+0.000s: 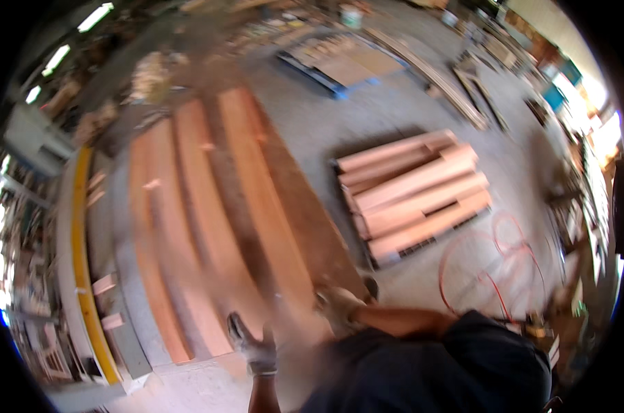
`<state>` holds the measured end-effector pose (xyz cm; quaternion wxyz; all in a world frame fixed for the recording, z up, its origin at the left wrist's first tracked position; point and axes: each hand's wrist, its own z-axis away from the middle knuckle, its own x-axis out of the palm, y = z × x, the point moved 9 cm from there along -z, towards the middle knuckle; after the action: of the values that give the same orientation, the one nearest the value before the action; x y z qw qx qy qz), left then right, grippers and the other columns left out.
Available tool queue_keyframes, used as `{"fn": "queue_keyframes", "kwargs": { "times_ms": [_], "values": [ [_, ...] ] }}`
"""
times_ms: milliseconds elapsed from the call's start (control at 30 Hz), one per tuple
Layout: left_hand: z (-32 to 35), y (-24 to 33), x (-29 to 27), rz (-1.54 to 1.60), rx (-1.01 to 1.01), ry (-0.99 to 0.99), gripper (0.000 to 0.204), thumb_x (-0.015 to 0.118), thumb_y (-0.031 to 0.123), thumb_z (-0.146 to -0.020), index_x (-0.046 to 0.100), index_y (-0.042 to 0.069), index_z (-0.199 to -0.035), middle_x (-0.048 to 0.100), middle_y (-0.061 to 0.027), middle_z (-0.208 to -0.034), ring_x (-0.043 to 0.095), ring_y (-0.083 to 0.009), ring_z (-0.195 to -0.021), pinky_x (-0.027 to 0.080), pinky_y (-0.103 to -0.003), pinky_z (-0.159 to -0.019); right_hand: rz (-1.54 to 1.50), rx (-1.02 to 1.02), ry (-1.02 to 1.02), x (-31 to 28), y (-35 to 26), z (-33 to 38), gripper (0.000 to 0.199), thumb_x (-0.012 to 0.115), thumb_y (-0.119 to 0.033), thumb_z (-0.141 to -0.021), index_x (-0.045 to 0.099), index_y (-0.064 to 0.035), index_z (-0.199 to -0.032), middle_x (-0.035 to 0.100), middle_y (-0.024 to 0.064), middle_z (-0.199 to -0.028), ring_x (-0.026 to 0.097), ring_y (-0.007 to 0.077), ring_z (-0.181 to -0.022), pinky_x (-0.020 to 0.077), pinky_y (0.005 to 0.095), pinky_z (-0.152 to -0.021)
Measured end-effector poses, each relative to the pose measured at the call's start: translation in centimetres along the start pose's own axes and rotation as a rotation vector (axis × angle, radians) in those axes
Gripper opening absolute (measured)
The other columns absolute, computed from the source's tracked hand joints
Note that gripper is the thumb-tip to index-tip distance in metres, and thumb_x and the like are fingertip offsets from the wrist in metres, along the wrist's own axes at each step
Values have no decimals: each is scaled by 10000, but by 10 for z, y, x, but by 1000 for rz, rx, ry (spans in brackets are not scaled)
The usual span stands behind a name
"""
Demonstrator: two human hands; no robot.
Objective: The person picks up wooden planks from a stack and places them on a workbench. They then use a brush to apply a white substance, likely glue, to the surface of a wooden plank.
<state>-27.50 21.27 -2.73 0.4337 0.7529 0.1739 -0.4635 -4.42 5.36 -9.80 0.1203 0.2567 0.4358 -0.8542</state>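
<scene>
Two gloved hands are resting on long reddish planks (257, 206) lying side by side on a grey worktop (130, 323); blur is hiding whether the fingers are apart or clamped. The left hand (253, 344) is touching a plank end, the right hand (339, 306) another. Beyond, a pallet (388, 258) is holding stacked boards (415, 193).

A workshop with a grey concrete floor (394, 117), strip lights (95, 16) overhead at upper left. A stacked pallet of timber (415, 196) sits mid-floor, a red hose (491, 265) coiled just beside it, clutter along the walls.
</scene>
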Motion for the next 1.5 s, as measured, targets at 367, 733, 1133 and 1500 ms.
{"fn": "queue_keyframes", "kwargs": {
  "times_ms": [367, 733, 1133, 1500],
  "values": [
    [-62, 132, 135, 88, -414, -491, 1284, 893, 414, -766, 94, -4, -1679, 252, -309, -1685, 292, -425, -1557, 293, -466, -1277, -259, -62, -57, 15, 34, 7, 488, 717, -468, -890, 712, -45, -1134, 741, 195, -1130, 691, 403, -1104, 529, 473, -966],
    [-61, 118, 157, -137, -344, -478, 1218, 849, 272, -773, 84, 16, -1686, 273, -321, -1660, 344, -427, -1520, 333, -454, -1261, -412, -42, -43, 60, 86, 26, 493, 710, -465, -900, 736, -49, -1164, 749, 207, -1150, 701, 396, -1117, 538, 459, -976],
    [105, 60, 85, -115, -251, -432, 1227, 826, 204, -733, 66, 2, -1675, 348, -365, -1542, 369, -519, -1421, 313, -559, -1217, -284, -171, 101, 63, 75, -65, 598, 743, -555, -884, 732, -49, -1204, 728, 244, -1156, 675, 425, -1107, 528, 482, -968],
    [91, 97, -18, -43, 39, -264, 1179, 771, 117, -553, 315, 27, -1637, 533, -288, -1422, 499, -498, -1268, 422, -579, -1102, -1285, 211, -79, 39, -52, -94, 567, 845, -378, -890, 700, -32, -1316, 756, 136, -1122, 731, 262, -920, 585, 380, -785]
  ]
}}
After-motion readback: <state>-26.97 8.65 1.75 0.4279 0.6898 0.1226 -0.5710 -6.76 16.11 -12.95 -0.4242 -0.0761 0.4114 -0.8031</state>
